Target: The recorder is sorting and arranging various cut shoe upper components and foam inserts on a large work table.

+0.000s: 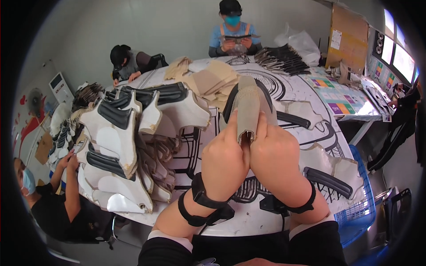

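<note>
In front of me, above the table, I hold a beige shoe upper (247, 103) with a dark padded collar. It is curled into a narrow shape, and its near end makes a small opening facing me. My left hand (225, 153) is closed on its left side and my right hand (276, 146) on its right side, the two hands touching. The thumbs are mostly hidden. Right of my hands, flat shoe uppers (330, 159) with black ribbed collars lie on the table. To the left stands a large pile of similar uppers (120, 137), off-white with black padding.
The white table (222, 219) bears black line drawings. Beyond my hands lie beige fabric pieces (213, 80) and a stack of black pieces (286, 60). A blue plastic basket (364, 199) stands at right. Several people work around the table. A cardboard sheet (348, 37) stands behind.
</note>
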A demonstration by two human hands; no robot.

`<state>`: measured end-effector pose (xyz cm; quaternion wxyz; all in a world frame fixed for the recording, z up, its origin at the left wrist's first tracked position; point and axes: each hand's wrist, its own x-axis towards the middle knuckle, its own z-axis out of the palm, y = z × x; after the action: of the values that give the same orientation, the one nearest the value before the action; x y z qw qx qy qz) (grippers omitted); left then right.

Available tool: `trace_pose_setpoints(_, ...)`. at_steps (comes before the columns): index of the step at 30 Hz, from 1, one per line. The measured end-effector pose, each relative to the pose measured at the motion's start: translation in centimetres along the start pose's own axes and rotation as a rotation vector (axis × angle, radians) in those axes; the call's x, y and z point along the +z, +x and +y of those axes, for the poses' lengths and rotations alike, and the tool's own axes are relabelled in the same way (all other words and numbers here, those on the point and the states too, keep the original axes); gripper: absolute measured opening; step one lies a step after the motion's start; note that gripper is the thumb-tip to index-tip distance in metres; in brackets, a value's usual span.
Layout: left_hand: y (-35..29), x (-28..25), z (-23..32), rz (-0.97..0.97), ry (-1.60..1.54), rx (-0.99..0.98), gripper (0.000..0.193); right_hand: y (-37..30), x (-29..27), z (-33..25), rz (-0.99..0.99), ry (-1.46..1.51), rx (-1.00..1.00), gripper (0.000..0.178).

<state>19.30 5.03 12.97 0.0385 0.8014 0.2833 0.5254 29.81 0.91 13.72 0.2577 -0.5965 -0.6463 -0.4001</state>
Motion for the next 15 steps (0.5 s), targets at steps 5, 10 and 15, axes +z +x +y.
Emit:
trace_pose_setpoints(5, 0.0, -0.2, -0.5, -0.044, 0.053, 0.04, 0.052, 0.2, 0.2, -0.2, -0.057, 0.026, -0.045, 0.046)
trace_pose_setpoints(10, 0.5, -1.2, 0.2, -0.058, 0.133, -0.043, 0.041, 0.4, 0.8, 0.0, -0.092, 0.06, 0.014, 0.047)
trace_pose_setpoints(15, 1.6, -1.5, -2.7, -0.069, 0.456, 0.07, 0.042, 2.0, 2.2, 2.5, -0.139, 0.653, 0.227, 0.05)
